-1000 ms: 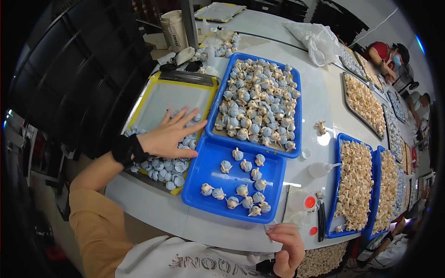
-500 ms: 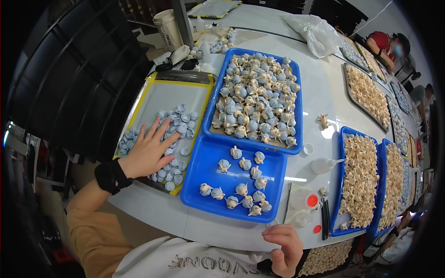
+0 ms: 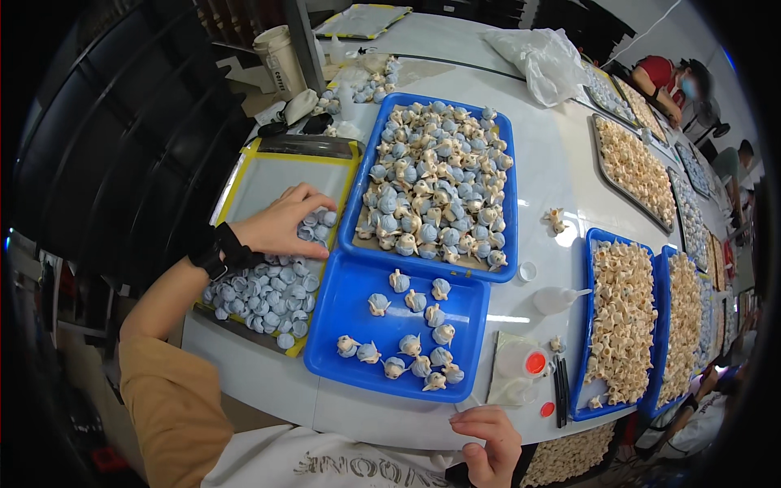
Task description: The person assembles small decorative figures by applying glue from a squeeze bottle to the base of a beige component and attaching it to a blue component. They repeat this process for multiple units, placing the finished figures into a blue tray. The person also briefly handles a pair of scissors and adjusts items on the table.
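Observation:
My left hand [image 3: 285, 224] curves over small pale blue shell-shaped pieces on a grey tray with yellow taped edges [image 3: 350, 172]. Its thumb and fingers are apart, with several loose blue pieces [image 3: 319, 221] between and beside them. More blue pieces [image 3: 264, 297] lie heaped below the wrist. Over the table's near edge is my right hand [image 3: 488, 439], fingers loosely bent, thumb apart, nothing visible in it. Between the hands sits a shallow blue tray [image 3: 325, 358] with several small cream figures wearing blue shells [image 3: 409, 345].
Behind it, a larger blue tray [image 3: 511, 195] is piled with similar figures. To the right are a squeeze bottle [image 3: 555, 301], a jar with a red centre [image 3: 521, 360], black sticks [image 3: 560, 392] and blue trays of cream pieces [image 3: 622, 325]. A co-worker [image 3: 663, 81] sits far right.
My left hand has gone from lying spread on the blue pieces to curving around some farther back, and the near pieces are bunched together. My right hand stays near the table edge.

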Demonstrator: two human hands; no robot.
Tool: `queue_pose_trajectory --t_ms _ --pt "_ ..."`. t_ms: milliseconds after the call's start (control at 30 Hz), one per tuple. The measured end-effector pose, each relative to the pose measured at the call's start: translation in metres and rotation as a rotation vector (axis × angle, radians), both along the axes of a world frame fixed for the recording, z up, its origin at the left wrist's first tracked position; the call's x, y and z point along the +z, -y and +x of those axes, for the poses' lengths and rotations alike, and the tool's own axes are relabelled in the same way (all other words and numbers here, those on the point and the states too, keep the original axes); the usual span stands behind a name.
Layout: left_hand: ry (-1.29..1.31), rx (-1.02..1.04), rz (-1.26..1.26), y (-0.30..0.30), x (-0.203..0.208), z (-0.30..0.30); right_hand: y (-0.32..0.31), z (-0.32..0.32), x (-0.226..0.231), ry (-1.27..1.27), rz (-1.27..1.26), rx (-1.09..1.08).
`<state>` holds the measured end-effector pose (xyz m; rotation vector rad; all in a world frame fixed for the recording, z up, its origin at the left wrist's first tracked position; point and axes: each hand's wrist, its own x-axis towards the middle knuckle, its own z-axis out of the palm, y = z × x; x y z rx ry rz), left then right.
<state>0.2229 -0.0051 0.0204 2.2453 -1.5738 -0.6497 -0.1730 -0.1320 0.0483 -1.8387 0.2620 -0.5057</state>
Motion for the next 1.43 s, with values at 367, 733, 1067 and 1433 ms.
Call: queue_pose_trajectory --t_ms 367,733,1067,1433 --pt "0.054 -0.105 0.011 -0.008 -0.008 -0.019 0.003 0.003 -0.002 -0.001 0.001 0.019" --pt "0.062 -0.027 0.0 -0.001 -0.001 -0.024 -0.003 -0.001 -0.001 0.033 -0.006 0.04" --pt "0.122 0.046 -0.077 -0.004 0.004 -0.022 -0.007 -0.002 0.0 0.065 -0.02 0.061" --pt "-0.085 0.418 -0.187 -0.021 0.024 -0.011 -0.002 -0.018 -0.033 -0.118 -0.073 0.349"
